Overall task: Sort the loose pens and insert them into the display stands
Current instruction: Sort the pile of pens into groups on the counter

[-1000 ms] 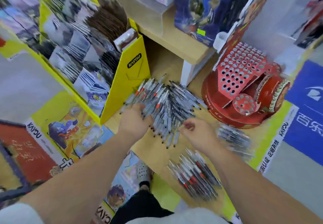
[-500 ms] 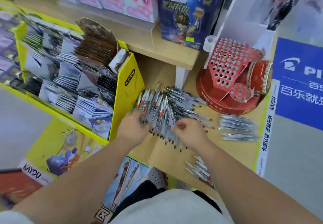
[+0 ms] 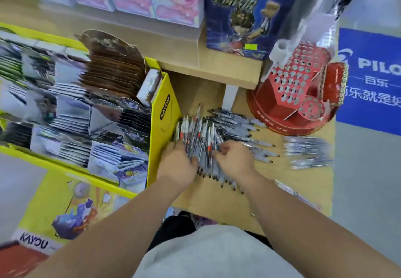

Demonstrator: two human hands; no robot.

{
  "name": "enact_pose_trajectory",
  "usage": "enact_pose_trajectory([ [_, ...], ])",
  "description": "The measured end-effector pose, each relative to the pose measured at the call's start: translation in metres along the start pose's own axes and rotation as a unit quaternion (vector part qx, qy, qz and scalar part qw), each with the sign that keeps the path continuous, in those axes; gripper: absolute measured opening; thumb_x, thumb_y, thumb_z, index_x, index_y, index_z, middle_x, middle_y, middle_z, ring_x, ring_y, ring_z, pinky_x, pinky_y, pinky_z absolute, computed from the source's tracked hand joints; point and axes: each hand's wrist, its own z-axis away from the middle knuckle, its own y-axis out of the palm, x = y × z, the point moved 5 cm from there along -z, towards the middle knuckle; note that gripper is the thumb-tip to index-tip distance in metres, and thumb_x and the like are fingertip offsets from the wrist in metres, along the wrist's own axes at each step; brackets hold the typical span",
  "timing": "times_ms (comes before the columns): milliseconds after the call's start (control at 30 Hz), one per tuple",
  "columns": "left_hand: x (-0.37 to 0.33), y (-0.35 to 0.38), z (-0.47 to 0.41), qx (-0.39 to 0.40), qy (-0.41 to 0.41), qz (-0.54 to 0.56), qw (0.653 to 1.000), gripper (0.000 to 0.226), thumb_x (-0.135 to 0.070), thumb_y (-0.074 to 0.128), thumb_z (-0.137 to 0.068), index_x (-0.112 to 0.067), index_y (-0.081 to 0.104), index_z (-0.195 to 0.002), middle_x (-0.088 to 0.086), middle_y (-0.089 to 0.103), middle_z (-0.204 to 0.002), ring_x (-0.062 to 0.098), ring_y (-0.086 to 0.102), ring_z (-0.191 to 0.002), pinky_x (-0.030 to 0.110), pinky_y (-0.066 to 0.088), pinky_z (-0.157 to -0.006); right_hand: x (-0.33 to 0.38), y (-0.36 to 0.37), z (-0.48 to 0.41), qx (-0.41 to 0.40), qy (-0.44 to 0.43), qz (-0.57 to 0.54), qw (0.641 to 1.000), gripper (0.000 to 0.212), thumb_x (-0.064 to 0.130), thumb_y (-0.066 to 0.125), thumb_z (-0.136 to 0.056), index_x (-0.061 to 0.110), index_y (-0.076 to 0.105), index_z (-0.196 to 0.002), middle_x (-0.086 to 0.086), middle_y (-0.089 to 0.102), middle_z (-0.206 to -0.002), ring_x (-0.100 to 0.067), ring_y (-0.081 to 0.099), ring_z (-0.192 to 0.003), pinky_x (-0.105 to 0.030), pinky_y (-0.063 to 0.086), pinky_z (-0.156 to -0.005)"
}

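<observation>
Flat fingers of the left hand (image 3: 178, 165) press a fanned pile of pens (image 3: 201, 136) on the counter (image 3: 217, 199), while curled fingers of the right hand (image 3: 235, 159) touch its near edge, grip unclear.

A light wooden surface (image 3: 217, 199) lies under the hands (image 3: 178, 165); beyond them a wooden shelf (image 3: 227, 69), to their right grey floor (image 3: 364, 180).

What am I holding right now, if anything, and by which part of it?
Right hand pinches pens roughly mid-barrel; blur hides the exact spot. Left hand only rests on the pile.
</observation>
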Motion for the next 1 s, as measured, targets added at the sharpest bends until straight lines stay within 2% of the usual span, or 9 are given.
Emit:
enact_pose_trajectory([
  [67, 0.003, -0.001, -0.005, 0.015, 0.022, -0.005, 1.000, 0.060, -0.031, 0.056, -0.098, -0.010, 0.035, -0.150, 0.012, 0.038, -0.146, 0.032, 0.046, -0.130, 0.043, 0.045, -0.104, 0.005, 0.007, -0.001, -0.018, 0.029, -0.006, 0.999, 0.028, 0.040, 0.065, -0.093, 0.013, 0.071, -0.096, 0.000, 0.071, -0.081, -0.020, 0.066, -0.077, -0.027, 0.050, -0.063],
  [167, 0.006, -0.005, -0.014, 0.028, 0.066, -0.010, 0.997, 0.049, -0.029, 0.056, -0.095, -0.011, 0.045, -0.139, 0.011, 0.043, -0.133, 0.032, 0.054, -0.117, 0.041, 0.047, -0.100, 0.010, 0.015, -0.004, -0.049, 0.071, -0.014, 0.996, 0.028, 0.044, 0.067, -0.089, 0.019, 0.072, -0.101, 0.006, 0.067, -0.075, -0.017, 0.062, -0.069, -0.026, 0.045, -0.059],
  [300, 0.007, -0.007, -0.016, 0.046, 0.091, -0.015, 0.995, 0.043, -0.026, 0.057, -0.095, -0.010, 0.050, -0.135, 0.009, 0.043, -0.132, 0.030, 0.053, -0.119, 0.037, 0.044, -0.107, 0.015, 0.021, -0.007, -0.053, 0.088, 0.002, 0.995, 0.033, 0.045, 0.070, -0.086, 0.017, 0.064, -0.070, 0.003, 0.060, -0.057, -0.017, 0.059, -0.056, -0.025, 0.036, -0.048],
  [467, 0.007, -0.009, -0.016, 0.036, 0.078, 0.003, 0.996, 0.045, -0.022, 0.054, -0.100, -0.007, 0.048, -0.142, 0.009, 0.039, -0.141, 0.028, 0.050, -0.125, 0.030, 0.036, -0.109, 0.016, 0.024, -0.010, -0.031, 0.085, 0.028, 0.995, 0.032, 0.037, 0.067, -0.087, 0.016, 0.063, -0.063, 0.002, 0.060, -0.054, -0.017, 0.059, -0.052, -0.022, 0.035, -0.044],
  [633, 0.006, -0.009, -0.014, 0.031, 0.051, 0.026, 0.998, 0.054, -0.025, 0.054, -0.101, -0.010, 0.041, -0.150, 0.008, 0.034, -0.149, 0.026, 0.048, -0.131, 0.031, 0.034, -0.112, 0.019, 0.020, -0.016, 0.002, 0.067, 0.039, 0.997, 0.033, 0.027, 0.065, -0.086, 0.017, 0.053, -0.057, 0.002, 0.050, -0.050, -0.014, 0.050, -0.046, -0.020, 0.025, -0.042],
  [767, 0.007, -0.010, -0.010, 0.007, 0.048, 0.060, 0.997, 0.048, -0.024, 0.057, -0.100, -0.015, 0.047, -0.146, 0.007, 0.040, -0.144, 0.025, 0.061, -0.105, 0.033, 0.045, -0.102, 0.014, 0.017, -0.017, 0.020, 0.053, 0.009, 0.998, 0.036, 0.027, 0.066, -0.086, 0.015, 0.053, -0.055, 0.000, 0.050, -0.048, -0.018, 0.050, -0.044, -0.022, 0.032, -0.044],
  [867, 0.006, -0.010, -0.006, -0.012, 0.060, 0.081, 0.995, 0.043, -0.024, 0.059, -0.099, -0.017, 0.052, -0.141, 0.007, 0.048, -0.135, 0.014, 0.057, -0.081, 0.026, 0.045, -0.091, 0.009, 0.016, -0.016, 0.038, 0.047, 0.017, 0.998, 0.037, 0.032, 0.069, -0.087, 0.016, 0.057, -0.057, 0.000, 0.056, -0.052, -0.019, 0.056, -0.050, -0.023, 0.035, -0.047],
  [933, 0.007, -0.007, -0.005, -0.016, 0.054, 0.083, 0.995, 0.042, -0.023, 0.059, -0.099, -0.016, 0.053, -0.140, 0.008, 0.049, -0.133, 0.015, 0.055, -0.084, 0.027, 0.044, -0.091, 0.009, 0.017, -0.017, 0.046, 0.042, 0.022, 0.998, 0.034, 0.034, 0.070, -0.088, 0.016, 0.060, -0.061, 0.000, 0.058, -0.055, -0.019, 0.058, -0.053, -0.023, 0.034, -0.046],
  [1000, 0.009, -0.005, -0.003, -0.017, 0.042, 0.079, 0.996, 0.044, -0.024, 0.059, -0.099, -0.015, 0.053, -0.141, 0.010, 0.048, -0.137, 0.024, 0.059, -0.099, 0.031, 0.046, -0.096, 0.012, 0.019, -0.018, 0.051, 0.036, 0.022, 0.998, 0.029, 0.031, 0.069, -0.089, 0.017, 0.063, -0.064, 0.000, 0.061, -0.058, -0.018, 0.060, -0.054, -0.022, 0.034, -0.045],
])
